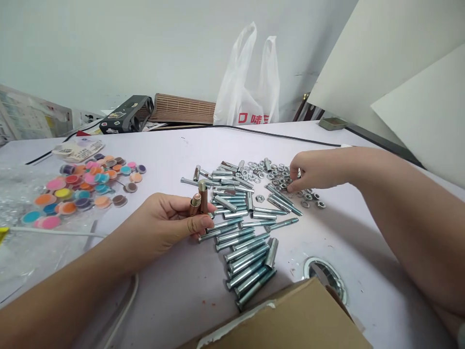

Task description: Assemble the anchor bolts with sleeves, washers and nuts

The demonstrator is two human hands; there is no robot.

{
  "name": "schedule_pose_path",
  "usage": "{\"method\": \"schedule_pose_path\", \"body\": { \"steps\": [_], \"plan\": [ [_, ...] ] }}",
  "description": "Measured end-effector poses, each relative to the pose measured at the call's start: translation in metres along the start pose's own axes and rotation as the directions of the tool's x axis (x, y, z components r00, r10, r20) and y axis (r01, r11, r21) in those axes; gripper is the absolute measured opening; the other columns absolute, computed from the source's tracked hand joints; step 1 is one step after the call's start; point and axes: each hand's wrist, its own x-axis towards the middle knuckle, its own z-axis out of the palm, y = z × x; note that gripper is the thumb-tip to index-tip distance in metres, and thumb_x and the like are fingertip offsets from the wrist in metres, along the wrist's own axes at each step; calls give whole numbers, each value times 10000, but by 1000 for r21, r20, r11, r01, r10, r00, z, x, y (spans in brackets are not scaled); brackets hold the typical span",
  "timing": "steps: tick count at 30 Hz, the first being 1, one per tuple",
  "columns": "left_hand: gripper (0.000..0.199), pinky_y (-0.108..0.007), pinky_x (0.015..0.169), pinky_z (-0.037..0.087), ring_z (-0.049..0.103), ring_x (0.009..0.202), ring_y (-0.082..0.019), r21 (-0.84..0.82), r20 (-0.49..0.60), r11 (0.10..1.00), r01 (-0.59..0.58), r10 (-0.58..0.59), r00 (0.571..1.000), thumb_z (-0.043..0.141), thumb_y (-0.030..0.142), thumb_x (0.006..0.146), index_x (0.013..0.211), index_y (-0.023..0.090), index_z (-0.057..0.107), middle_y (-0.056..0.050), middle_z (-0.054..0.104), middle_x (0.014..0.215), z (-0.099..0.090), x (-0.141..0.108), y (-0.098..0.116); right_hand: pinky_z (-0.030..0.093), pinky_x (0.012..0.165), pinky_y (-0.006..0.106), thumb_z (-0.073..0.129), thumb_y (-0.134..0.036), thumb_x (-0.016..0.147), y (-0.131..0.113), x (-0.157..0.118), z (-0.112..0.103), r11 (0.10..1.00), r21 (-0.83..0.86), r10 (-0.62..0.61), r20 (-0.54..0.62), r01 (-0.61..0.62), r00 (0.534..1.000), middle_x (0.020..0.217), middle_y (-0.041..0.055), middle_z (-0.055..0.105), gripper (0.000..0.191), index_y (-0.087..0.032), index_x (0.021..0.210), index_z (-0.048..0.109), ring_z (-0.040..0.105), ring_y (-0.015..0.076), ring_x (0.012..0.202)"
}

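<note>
My left hand (174,218) is closed around two bolts with brownish, rusty-looking sleeves (203,198), their threaded ends pointing up. To the right, my right hand (316,169) reaches down into a pile of washers and nuts (279,177). Its fingertips are curled together at the pile, and what they pinch is hidden. Between the hands lie many loose silver sleeves (225,202) and bolts (250,252), the nearest ones roughly side by side. A single nut (259,198) rests among them.
A cardboard box (290,320) stands at the front edge, near a round metal-rimmed hole (325,276) in the white table. Colourful small pots (83,189) lie on plastic wrap at left. A white plastic bag (247,87) stands behind, and a black cable (272,135) crosses the back.
</note>
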Motion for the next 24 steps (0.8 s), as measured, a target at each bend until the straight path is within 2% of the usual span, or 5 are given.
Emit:
{"method": "schedule_pose_path", "body": {
  "steps": [2,8,13,19,24],
  "plan": [
    [254,-180,688,478,594,756,-111,20,2,1000,-12,12,1000,823,470,765,892,249,815,-42,723,998,-1,0,-1,409,416,317,900,-280,1002,-9,1,1,998,-36,55,65,-53,996,692,-28,570,258,-246,813,728,617,304,643],
    [296,-222,743,477,624,880,-152,95,15,995,-25,23,1000,801,523,775,874,244,810,-52,723,1036,-1,-3,2,405,419,308,910,-179,1040,-20,1,2,998,-32,59,44,-58,997,664,-46,564,299,-238,806,734,615,265,634],
    [309,-226,736,475,614,853,-145,71,31,997,-12,10,999,798,527,778,943,267,809,-48,720,1011,-1,-2,1,407,422,300,890,-93,1020,-21,1,1,999,-27,40,25,-39,999,714,-56,587,268,-262,860,757,616,249,629],
    [314,-222,739,469,598,815,-133,91,36,996,-3,0,999,782,533,793,960,268,807,-46,717,1029,-2,0,0,414,435,303,860,-110,1001,-19,0,-2,1000,-12,23,33,-22,999,725,-25,586,264,-228,795,746,616,268,633],
    [341,-236,737,479,591,805,-143,79,30,997,5,-8,1000,798,512,782,989,241,807,-65,712,1056,-3,0,0,368,376,301,918,-157,1015,-15,1,-3,996,-17,85,29,-84,996,661,-9,560,390,-207,709,682,602,279,609]
  ]
}}
